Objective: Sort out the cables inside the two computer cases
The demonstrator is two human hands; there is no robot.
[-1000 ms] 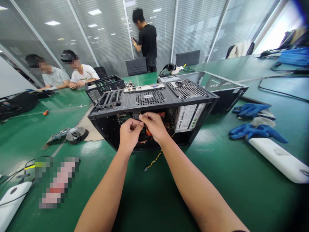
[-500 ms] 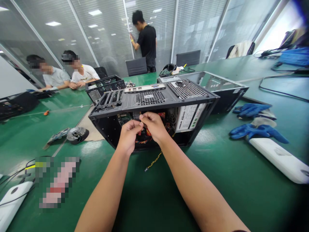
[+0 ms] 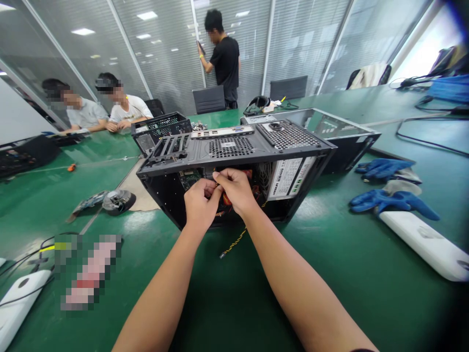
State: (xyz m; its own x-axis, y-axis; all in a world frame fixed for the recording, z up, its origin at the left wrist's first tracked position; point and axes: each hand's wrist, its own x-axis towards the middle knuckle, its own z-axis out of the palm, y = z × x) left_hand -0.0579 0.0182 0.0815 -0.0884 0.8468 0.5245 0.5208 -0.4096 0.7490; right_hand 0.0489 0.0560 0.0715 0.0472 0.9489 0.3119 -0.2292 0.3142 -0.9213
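Note:
The black computer case point(image 3: 234, 155) lies on its side with its open face toward me, its rear panel facing up. My left hand point(image 3: 201, 198) reaches into the opening, thumb and fingers pinched together. Pressed close beside it, my right hand point(image 3: 236, 190) is pinched as well. Between the fingertips shows a bit of thin wire, mostly hidden by the hands. Orange and red cables bunch behind them. The power supply point(image 3: 289, 178) with a white label sits at the case's right end. A yellow-and-black cable point(image 3: 236, 240) hangs out onto the table, ending in a small plug.
Blue gloves point(image 3: 395, 200) and a white power strip point(image 3: 425, 244) lie on the right. Another case point(image 3: 348, 146) and a smaller black frame point(image 3: 161, 128) stand behind. A coiled tape roll point(image 3: 117, 201) lies left. Two people sit at far left; a person point(image 3: 226, 58) stands behind.
My left hand has turned slightly and shifted right, its fingers now more curled against the right hand. The case and cable have stayed put; the view moved a little.

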